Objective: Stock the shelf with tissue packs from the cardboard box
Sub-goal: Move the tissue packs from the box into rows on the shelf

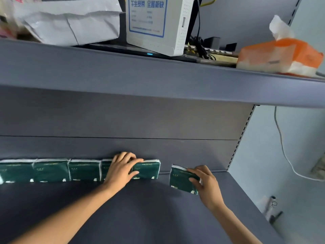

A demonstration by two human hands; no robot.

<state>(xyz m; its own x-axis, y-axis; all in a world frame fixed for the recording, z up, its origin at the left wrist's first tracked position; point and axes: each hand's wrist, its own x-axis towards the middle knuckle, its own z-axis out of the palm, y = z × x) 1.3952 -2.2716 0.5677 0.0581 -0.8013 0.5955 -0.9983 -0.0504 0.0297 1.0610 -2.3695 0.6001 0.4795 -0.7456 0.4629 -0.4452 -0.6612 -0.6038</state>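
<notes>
Several dark green tissue packs [51, 170] stand in a row against the back wall of the grey shelf [140, 208]. My left hand [121, 170] grips the rightmost pack of the row [149, 169], fingers curled over its top and thumb on its front. To the right, apart from the row, my right hand [204, 182] holds another green tissue pack [179, 179], tilted, just above or on the shelf board. The cardboard box is out of view.
The upper shelf [158, 74] overhangs close above and carries white bags [70, 23], a white router box [158, 23] with cables, and an orange tissue pack [279, 57]. A slotted upright [241, 138] bounds the shelf at right; a white cable [283, 148] hangs beyond.
</notes>
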